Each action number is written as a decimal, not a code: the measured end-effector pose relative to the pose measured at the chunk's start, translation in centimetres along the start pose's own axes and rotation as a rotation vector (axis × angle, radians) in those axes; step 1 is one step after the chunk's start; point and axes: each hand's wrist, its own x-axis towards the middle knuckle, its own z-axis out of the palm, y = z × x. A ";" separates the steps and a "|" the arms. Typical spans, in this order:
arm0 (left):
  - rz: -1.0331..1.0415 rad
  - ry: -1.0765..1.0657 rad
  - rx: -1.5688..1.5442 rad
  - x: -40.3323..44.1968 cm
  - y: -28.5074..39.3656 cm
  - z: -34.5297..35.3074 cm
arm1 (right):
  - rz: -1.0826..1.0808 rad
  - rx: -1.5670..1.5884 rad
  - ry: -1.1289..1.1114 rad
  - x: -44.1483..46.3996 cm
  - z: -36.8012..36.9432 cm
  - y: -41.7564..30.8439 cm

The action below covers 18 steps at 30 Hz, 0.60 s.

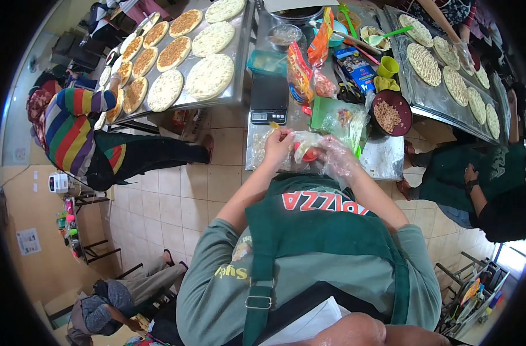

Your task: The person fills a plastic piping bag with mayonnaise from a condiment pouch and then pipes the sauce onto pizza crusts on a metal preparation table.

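Observation:
At the near edge of the metal table (389, 164), my left hand (278, 144) is bare and pinches the edge of a clear plastic bag (303, 137). Opposite it, my right hand (338, 153), inside a clear plastic glove, closes on the other side of the bag. Something red (310, 154) shows between the hands, partly covered by plastic. A black digital scale (268, 117) sits just beyond my left hand. Beyond my right hand lies a green and clear plastic bag (346, 121), beside a dark red bowl of crumbled brown filling (391, 112).
Flat pizza bases, several topped, cover the left table (237, 95) and the right trays (410, 92). Orange packets (299, 75), a blue packet (355, 69) and a yellow-green cup (388, 67) stand farther back. A person in stripes (72, 127) is at left; others are at right.

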 end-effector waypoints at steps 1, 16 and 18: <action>0.005 0.015 -0.005 0.2 -0.2 0.0 | 0.063 0.134 0.012 -0.6 0.4 -0.1; -0.050 -0.303 0.096 2.3 1.7 -0.9 | -0.110 0.007 -0.082 -4.2 0.5 0.9; -0.067 -0.378 0.186 1.4 2.0 -0.8 | -0.141 -0.006 -0.070 -3.8 0.5 1.1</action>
